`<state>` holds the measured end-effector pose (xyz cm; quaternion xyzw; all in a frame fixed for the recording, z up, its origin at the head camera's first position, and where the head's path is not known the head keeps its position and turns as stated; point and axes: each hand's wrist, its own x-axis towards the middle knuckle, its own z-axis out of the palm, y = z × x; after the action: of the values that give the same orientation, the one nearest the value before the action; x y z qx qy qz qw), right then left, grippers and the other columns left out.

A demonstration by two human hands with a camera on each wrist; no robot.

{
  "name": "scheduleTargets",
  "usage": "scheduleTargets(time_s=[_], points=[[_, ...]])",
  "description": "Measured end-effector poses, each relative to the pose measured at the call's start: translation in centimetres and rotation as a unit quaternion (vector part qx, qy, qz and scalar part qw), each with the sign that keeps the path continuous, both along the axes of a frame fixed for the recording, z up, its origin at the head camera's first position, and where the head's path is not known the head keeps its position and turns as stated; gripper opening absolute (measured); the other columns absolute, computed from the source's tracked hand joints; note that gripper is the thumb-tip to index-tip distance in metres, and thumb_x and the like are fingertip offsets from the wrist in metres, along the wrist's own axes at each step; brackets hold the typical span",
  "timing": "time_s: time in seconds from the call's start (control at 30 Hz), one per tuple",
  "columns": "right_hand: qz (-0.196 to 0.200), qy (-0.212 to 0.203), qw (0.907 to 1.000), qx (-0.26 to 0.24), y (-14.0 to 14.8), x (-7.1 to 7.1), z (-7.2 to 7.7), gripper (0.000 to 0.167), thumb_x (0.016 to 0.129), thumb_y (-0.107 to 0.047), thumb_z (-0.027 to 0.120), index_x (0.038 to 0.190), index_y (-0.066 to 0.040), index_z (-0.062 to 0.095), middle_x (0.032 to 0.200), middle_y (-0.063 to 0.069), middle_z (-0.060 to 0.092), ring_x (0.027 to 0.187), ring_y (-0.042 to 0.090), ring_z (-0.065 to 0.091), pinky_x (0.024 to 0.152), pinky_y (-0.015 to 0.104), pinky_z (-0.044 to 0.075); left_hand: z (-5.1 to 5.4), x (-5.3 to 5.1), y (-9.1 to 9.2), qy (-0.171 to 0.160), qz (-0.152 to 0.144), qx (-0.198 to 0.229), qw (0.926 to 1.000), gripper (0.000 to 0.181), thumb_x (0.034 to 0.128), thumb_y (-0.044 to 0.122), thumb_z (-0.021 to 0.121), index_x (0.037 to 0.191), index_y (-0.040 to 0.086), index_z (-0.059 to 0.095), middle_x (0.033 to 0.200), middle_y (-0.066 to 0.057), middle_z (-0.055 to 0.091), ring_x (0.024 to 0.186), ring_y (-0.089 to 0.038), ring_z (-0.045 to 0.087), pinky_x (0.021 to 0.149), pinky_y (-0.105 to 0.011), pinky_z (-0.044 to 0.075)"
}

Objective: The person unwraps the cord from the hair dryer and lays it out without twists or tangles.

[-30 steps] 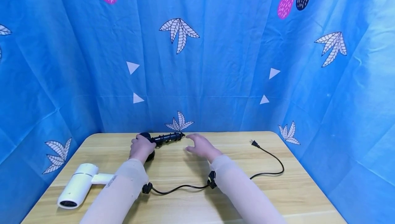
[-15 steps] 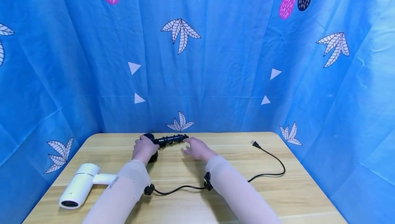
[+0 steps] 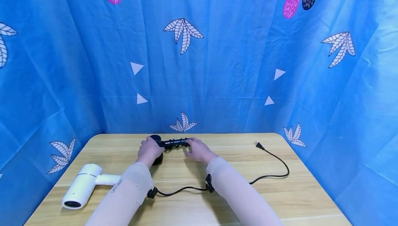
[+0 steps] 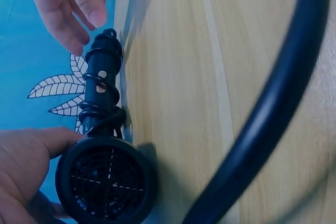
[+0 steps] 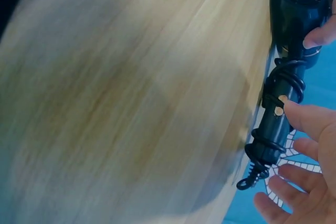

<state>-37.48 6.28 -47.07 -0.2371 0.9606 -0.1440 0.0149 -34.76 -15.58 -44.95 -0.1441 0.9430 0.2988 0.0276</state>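
A black hair dryer (image 3: 175, 143) lies at the back edge of the wooden table, its own cord coiled round the handle. My left hand (image 3: 150, 150) grips the round body; in the left wrist view the rear grille (image 4: 107, 182) faces the camera and the thumb lies along the body's side. At the handle's far end is my right hand (image 3: 199, 150). The right wrist view has its fingers loosely spread, with the thumb (image 5: 310, 118) by two light buttons (image 5: 280, 105) on the handle. Whether the thumb touches the handle I cannot tell.
A white hair dryer (image 3: 81, 186) lies at the table's left front, its handle running behind my left sleeve. A black cord (image 3: 181, 190) passes under my forearms and curves to a two-pin plug (image 3: 259, 145) on the right. Blue curtain (image 3: 202, 63) surrounds the table's back and sides.
The black hair dryer and my left hand have shifted slightly right. My right hand has come in from beyond the handle's tip to overlap the handle's end in the head view.
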Motion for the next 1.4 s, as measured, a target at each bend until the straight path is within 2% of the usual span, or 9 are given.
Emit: scheduleTargets(time_s=[0.2, 0.47, 0.73, 1.07, 1.4], points=[[-0.005, 0.002, 0.9999, 0.008, 0.2, -0.2, -0.2, 0.065, 0.096, -0.029, 0.066, 0.153, -0.010, 0.041, 0.156, 0.019, 0.036, 0.142, 0.035, 0.037, 0.116, 0.046, 0.031, 0.0, 0.1, 0.3, -0.002, -0.023, -0.003, 0.9997, 0.089, 0.0915, 0.032, 0.068, 0.147, -0.016, 0.018, 0.138, -0.042, 0.034, 0.117, -0.055, 0.048, 0.095, -0.061, 0.045], [-0.017, -0.002, 0.9998, 0.008, 0.4, -0.1, -0.1, 0.063, 0.096, -0.030, 0.067, 0.151, -0.009, 0.043, 0.152, 0.018, 0.042, 0.138, 0.034, 0.042, 0.114, 0.045, 0.034, -0.4, -0.3, 0.6, -0.005, -0.027, -0.011, 0.9996, 0.089, 0.0912, 0.032, 0.069, 0.148, -0.014, 0.019, 0.139, -0.041, 0.035, 0.117, -0.053, 0.050, 0.095, -0.060, 0.046], [-0.036, 0.010, 0.9991, 0.022, 0.6, -0.1, 0.0, 0.058, 0.095, -0.032, 0.068, 0.146, -0.008, 0.051, 0.134, 0.013, 0.053, 0.122, 0.027, 0.053, 0.106, 0.039, 0.044, -0.6, -0.4, 0.9, -0.004, -0.047, -0.015, 0.9988, 0.091, 0.0903, 0.030, 0.069, 0.150, -0.014, 0.016, 0.141, -0.042, 0.033, 0.116, -0.054, 0.050, 0.093, -0.060, 0.047], [-0.039, 0.022, 0.9985, 0.031, 0.5, -0.1, 0.0, 0.048, 0.095, -0.031, 0.069, 0.135, -0.006, 0.061, 0.118, 0.011, 0.056, 0.104, 0.022, 0.058, 0.095, 0.036, 0.050, -0.8, -0.1, 0.9, -0.003, -0.057, 0.002, 0.9983, 0.091, 0.0906, 0.029, 0.070, 0.150, -0.015, 0.017, 0.145, -0.041, 0.029, 0.119, -0.054, 0.049, 0.099, -0.060, 0.044], [-0.036, 0.013, 0.9986, 0.036, 0.9, 0.1, 0.4, 0.049, 0.094, -0.035, 0.070, 0.131, -0.004, 0.063, 0.123, 0.012, 0.060, 0.111, 0.028, 0.060, 0.100, 0.040, 0.049, -1.3, -0.5, 1.0, 0.008, -0.067, 0.015, 0.9976, 0.093, 0.0872, 0.031, 0.073, 0.148, -0.018, 0.022, 0.144, -0.040, 0.032, 0.121, -0.050, 0.048, 0.100, -0.057, 0.044]])
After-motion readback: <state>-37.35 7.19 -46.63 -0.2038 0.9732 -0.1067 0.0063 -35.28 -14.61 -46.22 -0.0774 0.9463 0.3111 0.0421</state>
